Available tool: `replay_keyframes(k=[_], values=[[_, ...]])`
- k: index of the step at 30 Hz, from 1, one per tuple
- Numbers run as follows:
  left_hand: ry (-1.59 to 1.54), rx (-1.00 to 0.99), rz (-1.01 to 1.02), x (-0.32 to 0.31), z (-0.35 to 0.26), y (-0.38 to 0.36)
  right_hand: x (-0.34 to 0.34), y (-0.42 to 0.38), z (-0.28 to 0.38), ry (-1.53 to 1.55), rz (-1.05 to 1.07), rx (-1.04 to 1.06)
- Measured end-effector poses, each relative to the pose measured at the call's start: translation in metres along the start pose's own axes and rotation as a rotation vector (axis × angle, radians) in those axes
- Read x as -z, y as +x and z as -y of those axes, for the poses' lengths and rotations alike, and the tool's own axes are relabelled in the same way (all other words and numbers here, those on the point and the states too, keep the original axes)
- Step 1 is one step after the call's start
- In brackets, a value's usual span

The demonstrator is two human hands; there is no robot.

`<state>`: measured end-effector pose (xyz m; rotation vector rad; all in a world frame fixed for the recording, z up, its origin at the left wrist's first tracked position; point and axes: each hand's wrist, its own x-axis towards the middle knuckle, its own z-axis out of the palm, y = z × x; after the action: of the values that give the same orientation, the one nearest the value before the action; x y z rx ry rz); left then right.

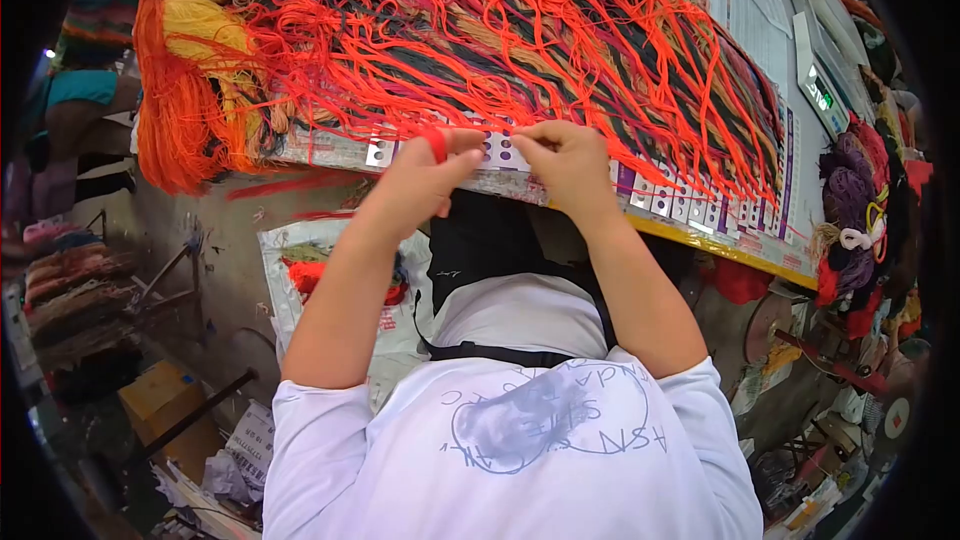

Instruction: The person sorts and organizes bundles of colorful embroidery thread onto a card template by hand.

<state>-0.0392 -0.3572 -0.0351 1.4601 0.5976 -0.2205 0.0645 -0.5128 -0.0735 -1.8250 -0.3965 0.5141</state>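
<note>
Loose orange-red strands lie over darker, tan and maroon threads on the table. Along the table's near edge runs a row of white cards with holes. My left hand is at this edge, red material round a finger and its fingers bent towards the right. Close beside it, my right hand has thumb and forefinger pinched together over the cards, at the ends of the orange strands. What either hand holds is too small to make out.
Orange and yellow yarn hanks hang over the table's left corner. A digital scale stands at the right, near purple yarn. Below the table are a white bag and a cardboard box.
</note>
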Motion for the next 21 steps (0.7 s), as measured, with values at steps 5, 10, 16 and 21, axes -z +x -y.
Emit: replay_keyframes(k=[5,10,16,21], values=[[0.163,-0.014,-0.067,-0.014,0.005,0.014,-0.009,0.002,-0.015,-0.107,-0.037,0.066],[0.005,0.108,0.037,-0.016,0.007,0.038,-0.009,-0.003,-0.011,-0.131,-0.081,0.137],[-0.073,0.174,0.048,-0.010,0.005,0.043,-0.007,-0.008,-0.013,-0.160,-0.095,0.239],[-0.037,0.199,0.013,-0.017,-0.005,0.044,-0.006,-0.012,-0.011,-0.165,-0.068,0.278]])
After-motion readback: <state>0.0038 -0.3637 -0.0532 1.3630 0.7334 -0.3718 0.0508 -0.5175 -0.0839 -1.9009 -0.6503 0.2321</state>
